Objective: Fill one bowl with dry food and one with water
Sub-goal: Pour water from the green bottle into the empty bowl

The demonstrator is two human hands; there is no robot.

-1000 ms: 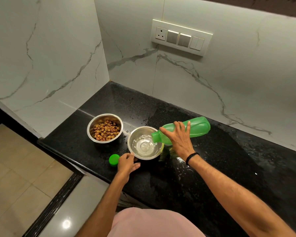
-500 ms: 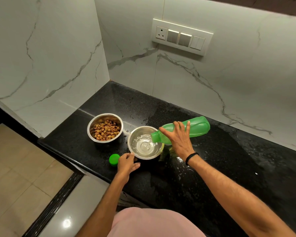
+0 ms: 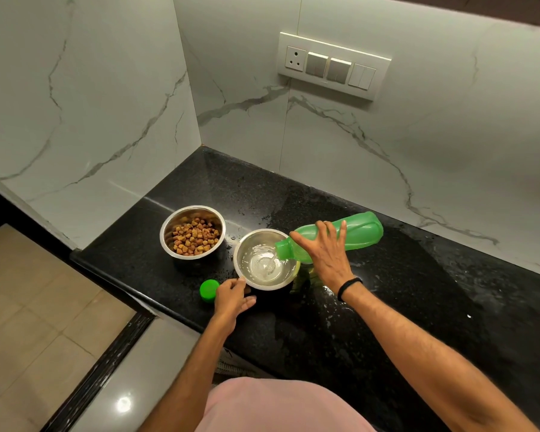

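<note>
Two steel bowls stand on the black counter [image 3: 387,307]. The left bowl [image 3: 192,232] holds brown dry food pieces. The right bowl [image 3: 265,259] has water in it. My right hand [image 3: 326,252] grips a green bottle [image 3: 353,230] tipped almost flat, its mouth over the right bowl, and a thin stream of water runs into the bowl. My left hand [image 3: 233,297] holds the near rim of the water bowl with its fingers curled on it. The green cap [image 3: 209,290] lies on the counter just left of that hand.
Marble walls close the counter at the back and left, with a switch panel [image 3: 332,66] on the back wall. Water drops and smears wet the counter around and right of the bowls. The counter's front edge drops to a tiled floor [image 3: 38,313] at left.
The bottle keeps pouring and the water in the right bowl has risen slightly. Both hands have stayed in place.
</note>
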